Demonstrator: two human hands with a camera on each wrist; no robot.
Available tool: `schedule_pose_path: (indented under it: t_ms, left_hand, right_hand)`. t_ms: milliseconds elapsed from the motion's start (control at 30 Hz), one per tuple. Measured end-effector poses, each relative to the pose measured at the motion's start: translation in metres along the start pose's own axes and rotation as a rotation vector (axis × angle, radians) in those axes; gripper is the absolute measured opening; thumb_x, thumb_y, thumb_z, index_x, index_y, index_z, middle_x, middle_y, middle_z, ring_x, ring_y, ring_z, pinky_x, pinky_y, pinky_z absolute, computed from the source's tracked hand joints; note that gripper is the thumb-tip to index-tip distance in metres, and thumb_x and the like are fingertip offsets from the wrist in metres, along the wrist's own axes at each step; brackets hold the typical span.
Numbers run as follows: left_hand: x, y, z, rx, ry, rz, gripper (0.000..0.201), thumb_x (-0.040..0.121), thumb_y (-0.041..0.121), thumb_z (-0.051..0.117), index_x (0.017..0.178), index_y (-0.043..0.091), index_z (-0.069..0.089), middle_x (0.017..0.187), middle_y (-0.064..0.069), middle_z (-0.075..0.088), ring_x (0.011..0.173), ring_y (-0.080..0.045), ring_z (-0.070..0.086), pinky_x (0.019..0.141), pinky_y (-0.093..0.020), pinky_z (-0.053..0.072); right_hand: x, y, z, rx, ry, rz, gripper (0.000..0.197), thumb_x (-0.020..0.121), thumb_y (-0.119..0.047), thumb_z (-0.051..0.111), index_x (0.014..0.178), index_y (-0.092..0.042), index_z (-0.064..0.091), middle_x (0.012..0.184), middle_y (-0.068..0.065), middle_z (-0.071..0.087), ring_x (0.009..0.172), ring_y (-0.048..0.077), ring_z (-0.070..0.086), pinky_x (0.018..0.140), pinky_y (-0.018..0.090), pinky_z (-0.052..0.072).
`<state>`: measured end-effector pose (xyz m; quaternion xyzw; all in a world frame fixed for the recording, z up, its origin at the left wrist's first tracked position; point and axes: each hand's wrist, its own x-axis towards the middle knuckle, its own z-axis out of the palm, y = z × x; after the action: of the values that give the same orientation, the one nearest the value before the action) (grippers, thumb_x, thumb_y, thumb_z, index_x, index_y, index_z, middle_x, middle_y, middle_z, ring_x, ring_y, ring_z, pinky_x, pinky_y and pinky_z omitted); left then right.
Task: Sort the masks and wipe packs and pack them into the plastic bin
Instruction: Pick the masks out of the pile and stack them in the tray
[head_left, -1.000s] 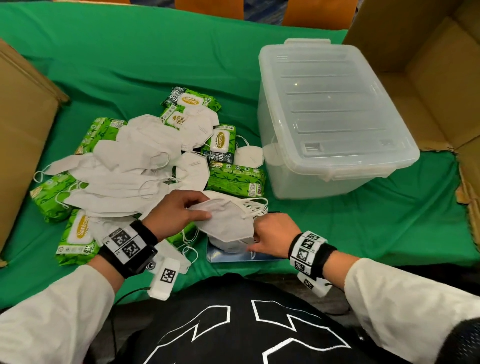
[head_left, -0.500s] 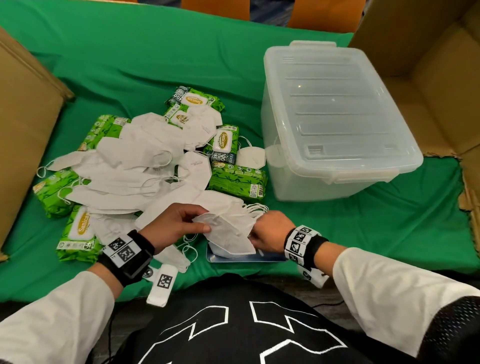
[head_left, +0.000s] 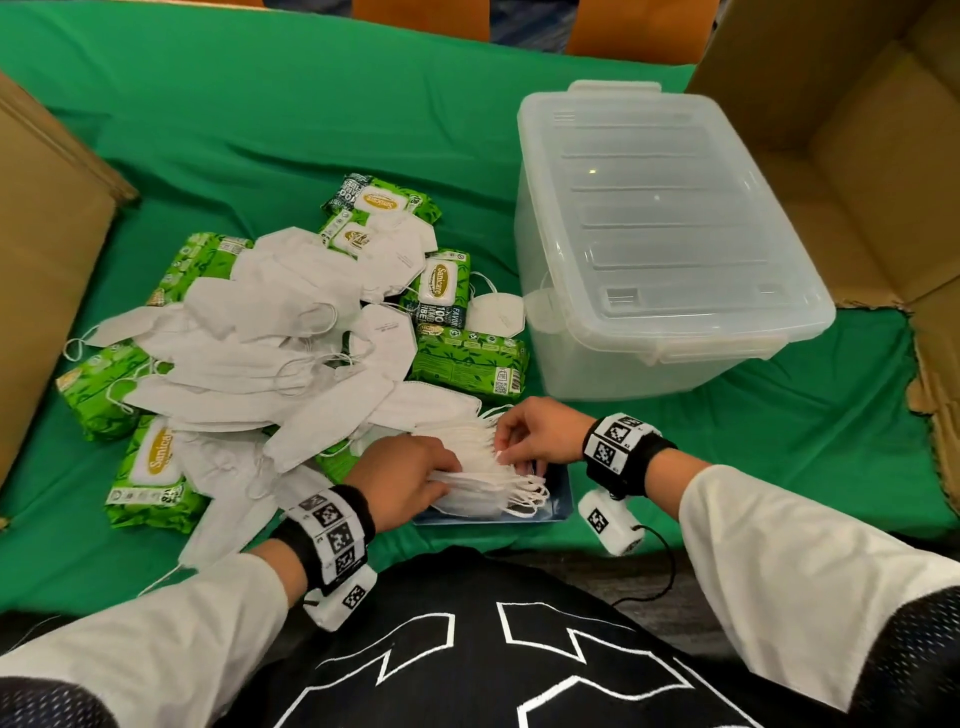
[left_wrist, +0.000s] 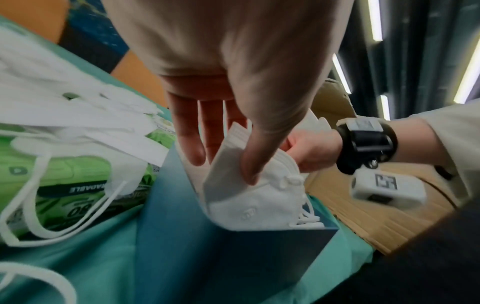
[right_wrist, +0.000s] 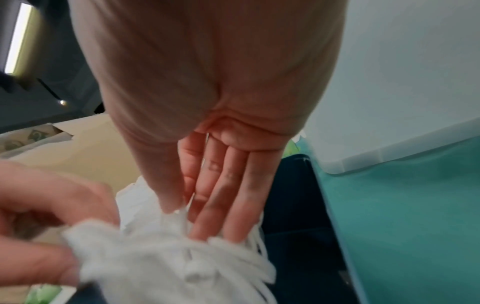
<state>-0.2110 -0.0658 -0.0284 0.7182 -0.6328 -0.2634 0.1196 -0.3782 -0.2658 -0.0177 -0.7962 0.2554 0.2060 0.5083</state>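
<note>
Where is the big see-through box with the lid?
In the head view the plastic bin sits lid-on at the right of the green cloth, beside the wipe packs, beyond the right hand.

Table under a green cloth (head_left: 260, 119). Near-left: loose heap of white masks (head_left: 249, 338) over green wipe packs (head_left: 467, 358), all lying on the cloth. Far-right: clear plastic bin (head_left: 660, 249), lid on, standing on the cloth. Near edge, centre: blue box (head_left: 561, 499) holding stacked masks. Brown cardboard (head_left: 47, 270) at both sides
</note>
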Motion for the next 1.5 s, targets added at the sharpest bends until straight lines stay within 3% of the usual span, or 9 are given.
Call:
schedule_pose_path:
  t_ms: [100, 267, 433, 567, 667, 1067, 1300, 1400, 1500]
  left_hand:
    - [0.001, 0.003, 0.003, -0.064, 0.028, 0.016, 0.028, 0.081, 0.037, 0.065, 0.107, 0.033, 0.075, 0.107, 0.014, 0.072, 0.099, -0.016, 0.067, 0.085, -0.032, 0.052]
    - [0.001, -0.008, 0.005, -0.003, 0.175, 0.087, 0.019, 0.075, 0.033, 0.07, 0.092, 0.031, 0.079, 0.103, 0.012, 0.068, 0.093, -0.019, 0.062, 0.08, -0.038, 0.049]
    - [-0.007, -0.014, 0.013, 0.022, 0.172, 0.137, 0.029, 0.082, 0.035, 0.055, 0.097, 0.028, 0.079, 0.1, 0.011, 0.07, 0.089, -0.018, 0.066, 0.073, -0.033, 0.055]
    - [-0.009, -0.014, 0.016, 0.065, 0.14, 0.16, 0.029, 0.08, 0.016, 0.075, 0.107, 0.028, 0.074, 0.093, 0.005, 0.069, 0.079, -0.022, 0.068, 0.062, -0.03, 0.053]
    - [-0.008, -0.012, 0.016, 0.11, 0.139, 0.191, 0.04, 0.076, 0.013, 0.081, 0.112, 0.029, 0.072, 0.089, 0.004, 0.068, 0.072, -0.023, 0.066, 0.057, -0.028, 0.051]
    - [-0.004, -0.007, 0.007, 0.028, 0.213, 0.145, 0.021, 0.084, 0.042, 0.061, 0.099, 0.035, 0.075, 0.106, 0.01, 0.06, 0.096, -0.014, 0.056, 0.079, -0.033, 0.04]
    - [-0.005, 0.0, 0.004, -0.072, 0.074, 0.042, 0.021, 0.088, 0.039, 0.07, 0.108, 0.031, 0.073, 0.105, 0.014, 0.068, 0.097, -0.013, 0.064, 0.08, -0.028, 0.048]
    - [-0.007, 0.0, 0.007, 0.04, -0.01, 0.058, 0.025, 0.093, 0.033, 0.064, 0.116, 0.027, 0.071, 0.11, 0.007, 0.067, 0.1, -0.021, 0.064, 0.081, -0.035, 0.05]
    - [-0.006, 0.0, 0.008, 0.172, -0.069, 0.082, 0.024, 0.094, 0.027, 0.06, 0.116, 0.026, 0.07, 0.109, 0.003, 0.066, 0.1, -0.025, 0.065, 0.078, -0.038, 0.051]
  right_hand:
    - [0.0, 0.0, 0.001, 0.058, -0.015, -0.013, 0.01, 0.089, -0.004, 0.075, 0.092, -0.003, 0.066, 0.077, 0.012, 0.072, 0.071, 0.024, 0.072, 0.067, 0.035, 0.062]
    - [-0.006, 0.008, 0.013, 0.066, 0.004, -0.029, 0.019, 0.083, 0.0, 0.077, 0.08, -0.015, 0.065, 0.075, 0.002, 0.07, 0.065, 0.013, 0.063, 0.063, 0.027, 0.054]
    - [-0.011, 0.019, 0.023, 0.046, 0.012, -0.024, 0.027, 0.081, -0.003, 0.078, 0.072, -0.026, 0.067, 0.078, -0.001, 0.072, 0.087, 0.029, 0.074, 0.082, 0.043, 0.059]
    - [-0.017, 0.014, 0.013, 0.028, 0.056, 0.026, 0.019, 0.082, -0.002, 0.077, 0.079, -0.018, 0.066, 0.066, -0.006, 0.069, 0.06, 0.01, 0.064, 0.066, 0.03, 0.057]
    - [-0.025, 0.009, -0.003, 0.047, 0.125, -0.014, 0.014, 0.08, -0.006, 0.079, 0.088, -0.015, 0.072, 0.077, -0.001, 0.072, 0.069, 0.008, 0.063, 0.076, 0.03, 0.055]
    - [-0.033, -0.008, 0.028, -0.457, 0.121, -0.216, 0.059, 0.067, -0.054, 0.087, 0.116, -0.03, 0.064, 0.107, -0.004, 0.061, 0.099, 0.014, 0.054, 0.084, 0.034, 0.046]
    - [-0.027, -0.005, 0.032, -0.558, 0.092, -0.147, 0.016, 0.086, -0.034, 0.068, 0.092, -0.018, 0.069, 0.087, 0.0, 0.068, 0.082, 0.023, 0.061, 0.072, 0.036, 0.05]
    - [-0.029, -0.004, 0.02, -0.448, 0.025, -0.079, 0.014, 0.086, -0.028, 0.075, 0.078, -0.022, 0.066, 0.066, -0.007, 0.061, 0.062, 0.01, 0.056, 0.062, 0.028, 0.045]
    - [-0.033, 0.001, 0.011, -0.267, 0.034, -0.018, 0.007, 0.084, -0.02, 0.081, 0.088, -0.021, 0.076, 0.067, -0.017, 0.065, 0.058, -0.006, 0.058, 0.061, 0.011, 0.044]
